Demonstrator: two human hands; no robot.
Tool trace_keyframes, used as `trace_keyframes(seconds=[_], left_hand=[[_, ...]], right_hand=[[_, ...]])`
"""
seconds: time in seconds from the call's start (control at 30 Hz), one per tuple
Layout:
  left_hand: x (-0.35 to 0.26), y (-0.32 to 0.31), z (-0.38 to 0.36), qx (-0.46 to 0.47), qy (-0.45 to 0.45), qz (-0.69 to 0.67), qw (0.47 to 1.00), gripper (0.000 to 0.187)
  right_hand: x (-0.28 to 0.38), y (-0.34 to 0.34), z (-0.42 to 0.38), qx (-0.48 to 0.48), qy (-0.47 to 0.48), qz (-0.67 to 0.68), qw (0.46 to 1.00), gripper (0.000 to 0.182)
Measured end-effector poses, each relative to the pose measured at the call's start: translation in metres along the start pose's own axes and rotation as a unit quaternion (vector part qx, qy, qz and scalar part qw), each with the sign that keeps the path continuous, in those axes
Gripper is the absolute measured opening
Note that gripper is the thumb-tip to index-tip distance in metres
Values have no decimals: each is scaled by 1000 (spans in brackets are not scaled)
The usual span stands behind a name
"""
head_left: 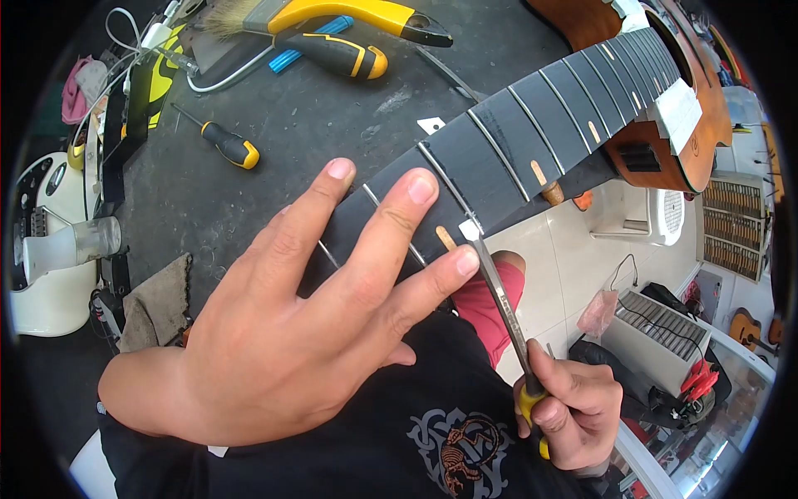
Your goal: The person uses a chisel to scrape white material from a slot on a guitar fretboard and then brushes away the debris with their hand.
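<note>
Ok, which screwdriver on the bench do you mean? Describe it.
On the dark workbench, left of the guitar neck, lies a small screwdriver alone. Its stubby black-and-yellow handle sets it apart from the bigger yellow tools further back.

One guitar fretboard [532, 133], one chisel [503, 299], two hands, perhaps three yellow-handled tools on the bench.

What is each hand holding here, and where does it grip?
The right hand grips a chisel by its yellow handle. The left hand holds nothing; it presses flat on the guitar neck.
</note>
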State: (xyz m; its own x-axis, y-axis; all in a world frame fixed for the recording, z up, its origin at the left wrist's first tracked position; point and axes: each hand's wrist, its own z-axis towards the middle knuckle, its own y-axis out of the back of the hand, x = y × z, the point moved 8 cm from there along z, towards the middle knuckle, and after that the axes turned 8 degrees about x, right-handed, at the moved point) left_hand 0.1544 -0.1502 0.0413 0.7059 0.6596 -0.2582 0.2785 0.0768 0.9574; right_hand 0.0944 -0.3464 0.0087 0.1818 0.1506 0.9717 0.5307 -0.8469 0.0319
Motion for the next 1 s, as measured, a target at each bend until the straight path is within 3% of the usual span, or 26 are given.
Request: trace_keyframes(seconds=[1.0], left_hand=[[0,0,-1,-6,4,2,1000,71]], right_hand=[[-1,0,0,-6,-7,16,1000,46]])
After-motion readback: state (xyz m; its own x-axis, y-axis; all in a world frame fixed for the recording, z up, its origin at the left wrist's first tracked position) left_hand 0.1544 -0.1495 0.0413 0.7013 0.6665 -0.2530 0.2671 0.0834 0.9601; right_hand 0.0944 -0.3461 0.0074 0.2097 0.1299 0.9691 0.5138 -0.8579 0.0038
